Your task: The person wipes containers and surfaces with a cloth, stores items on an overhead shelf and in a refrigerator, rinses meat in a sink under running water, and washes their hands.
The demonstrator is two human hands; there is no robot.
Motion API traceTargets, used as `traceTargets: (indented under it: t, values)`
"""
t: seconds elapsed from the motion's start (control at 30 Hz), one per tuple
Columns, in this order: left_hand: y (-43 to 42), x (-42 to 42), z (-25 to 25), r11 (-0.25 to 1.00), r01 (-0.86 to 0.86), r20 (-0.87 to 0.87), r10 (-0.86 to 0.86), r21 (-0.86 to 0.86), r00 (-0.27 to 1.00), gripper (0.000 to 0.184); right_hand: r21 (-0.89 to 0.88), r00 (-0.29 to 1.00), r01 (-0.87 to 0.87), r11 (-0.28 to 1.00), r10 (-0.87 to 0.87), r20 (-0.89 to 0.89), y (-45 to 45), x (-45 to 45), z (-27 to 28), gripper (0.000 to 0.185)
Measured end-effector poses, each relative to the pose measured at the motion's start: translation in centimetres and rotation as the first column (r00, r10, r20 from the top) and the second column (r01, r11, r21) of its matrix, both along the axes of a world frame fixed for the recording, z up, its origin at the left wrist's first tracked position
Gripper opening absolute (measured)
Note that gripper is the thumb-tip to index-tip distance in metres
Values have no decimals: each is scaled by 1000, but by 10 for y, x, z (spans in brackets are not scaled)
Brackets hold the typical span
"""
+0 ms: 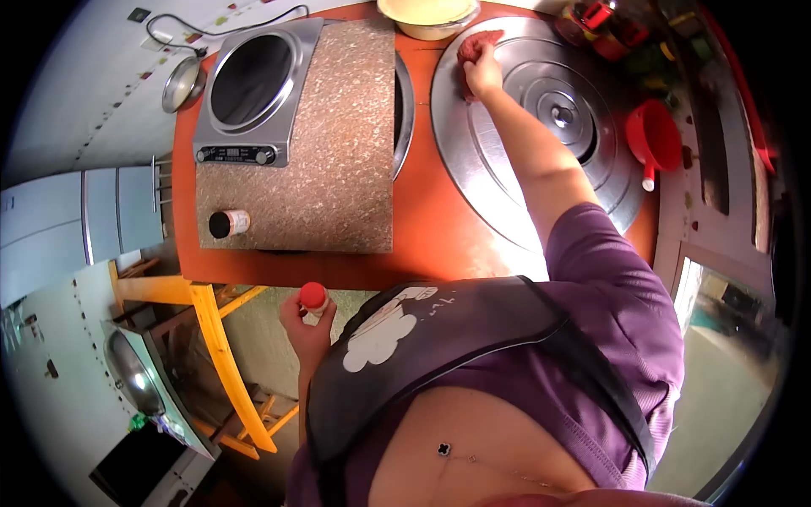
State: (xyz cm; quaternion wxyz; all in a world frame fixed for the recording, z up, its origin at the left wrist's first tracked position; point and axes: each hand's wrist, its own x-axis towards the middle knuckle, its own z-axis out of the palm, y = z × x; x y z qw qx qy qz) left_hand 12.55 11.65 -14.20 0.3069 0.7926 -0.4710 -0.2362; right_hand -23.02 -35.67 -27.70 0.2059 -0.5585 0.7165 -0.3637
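My right hand (484,74) is stretched far forward, its fingers closed on a red cloth (478,42). The cloth lies against the far left rim of a large round metal lid (524,169) with ringed ridges and a central knob. Low in front of the counter, near my apron (439,329), my left hand (306,325) grips a small jar with a red cap (313,295). Most of that jar's body is hidden by the fingers. A second small jar with a black cap (230,224) lies or stands on the speckled board, closer to my left hand.
A speckled board (338,144) carries an induction cooker (253,84) on the orange counter (431,228). A pale yellow basin (429,17) stands at the back, a metal bowl (183,84) at left, and a red dipper (653,135) at right. A wooden chair (224,355) is below left.
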Motion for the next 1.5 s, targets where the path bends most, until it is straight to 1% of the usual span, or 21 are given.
traceTargets:
  t: [0.07,0.1,0.13,0.2,0.3,0.37,0.53,0.67,0.73,0.77,0.8,0.87,0.93,1.0,1.03,1.13,1.27,1.3,1.4,1.43,1.5]
  values:
    - [12,0,6,999,-47,3,47,22,999,51,203,963,-268,942,270,15,-21,24,-12,41]
    - [17,2,9,1000,-22,36,21,19,999,50,207,867,-475,855,496,-59,-17,39,-14,39]
    - [22,5,11,1000,5,67,-6,18,998,50,113,774,-501,858,503,-385,-1,56,-20,31]
    - [28,20,7,1000,-23,56,22,19,998,49,289,713,-537,793,609,-348,31,79,-17,30]
    - [40,62,-18,994,-96,-45,94,-52,995,50,139,747,-573,808,584,-317,116,85,-21,26]
    - [43,98,-42,988,-137,-85,131,-73,988,52,15,646,-679,734,606,-464,181,76,-28,24]
    - [12,186,-81,997,-74,-33,73,-36,997,60,136,578,-735,665,718,-388,344,80,-6,43]
    - [-32,259,-121,982,159,30,-157,-105,987,60,145,707,-590,794,595,-383,413,119,1,43]
    - [-55,283,-130,966,221,40,-217,-137,975,50,224,831,-425,877,476,-287,423,126,-6,43]
    - [-66,301,-142,949,263,47,-258,-175,965,60,318,862,-320,893,413,-293,428,131,-13,43]
    - [-75,309,-139,948,275,9,-277,-160,961,60,170,835,-259,951,309,-455,436,148,-10,43]
    - [-87,326,-146,902,351,6,-361,-252,933,59,-55,813,-105,993,53,-579,446,182,-10,52]
    - [-88,334,-141,878,389,104,-375,-279,921,60,-86,862,-179,980,114,-493,437,218,5,72]
    - [-78,339,-132,870,371,71,-368,-325,927,59,-28,856,-246,969,203,-475,431,271,28,75]
    - [-69,340,-123,903,359,48,-358,-235,933,61,15,850,-335,942,309,-426,422,295,43,77]
    - [-38,352,-122,930,277,12,-283,-241,959,63,19,782,-594,805,582,-222,390,357,44,83]
    - [22,374,-123,966,76,69,-61,-246,996,60,58,618,-787,615,783,70,334,428,30,97]
    - [37,375,-122,966,-3,65,20,-260,998,60,33,569,-818,574,801,184,317,446,20,103]
    - [112,388,-114,971,-176,90,192,-162,977,62,-79,466,-871,485,867,175,276,499,4,105]
    - [134,390,-115,964,-230,109,245,-132,963,64,-44,452,-858,513,791,412,273,516,-4,110]
    - [165,397,-102,938,-347,120,347,-24,930,65,-119,357,-845,522,716,600,258,540,-46,101]
